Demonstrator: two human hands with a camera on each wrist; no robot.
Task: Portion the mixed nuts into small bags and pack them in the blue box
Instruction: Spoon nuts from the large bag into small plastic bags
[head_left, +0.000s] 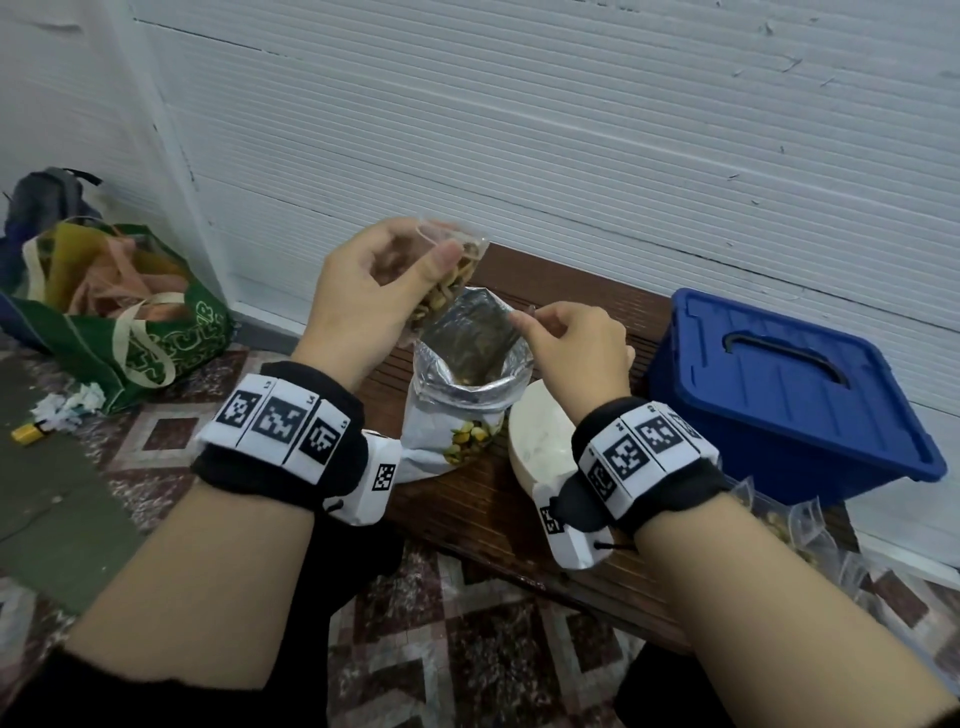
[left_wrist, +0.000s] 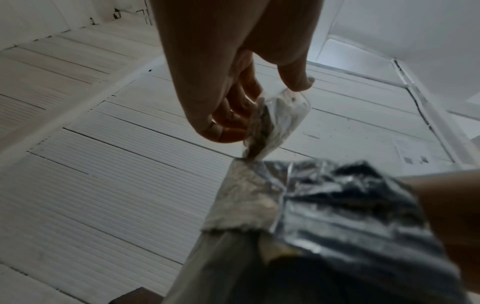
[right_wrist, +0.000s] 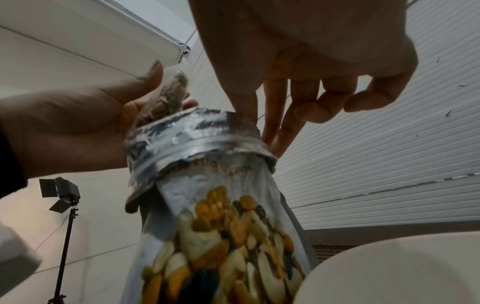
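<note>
Fingers (head_left: 445, 255) of the left hand (head_left: 363, 291) curl round a small clear bag (head_left: 449, 278) part-filled with mixed nuts, thumb on the near side, held tilted just above the mouth of the big nut pouch (head_left: 457, 395); the small bag's lower corner touches the pouch's rim in the left wrist view. Right hand (head_left: 574, 340) pinches the far-right edge of the pouch mouth between thumb and forefinger, its other fingers loosely bent, holding the mouth open.

Pouch: crinkled silver foil lining, top rolled down into a cuff, white printed outside with a nut picture; it stands upright on a dark ribbed wooden bench (head_left: 467, 509). Inside is dark, so the fill level is hard to make out.

Just right of the pouch, a round white bowl (head_left: 535, 441), partly hidden by the right wrist. Farther right of the pouch, the blue box (head_left: 789, 395), hard plastic, rectangular, lid on, recessed handle slot. Near the box's front corner, several filled clear bags (head_left: 800, 525), cut off by the right forearm.

Well left of the pouch, on the patterned tile floor, a green tote (head_left: 140, 332) stuffed with cloth.
</note>
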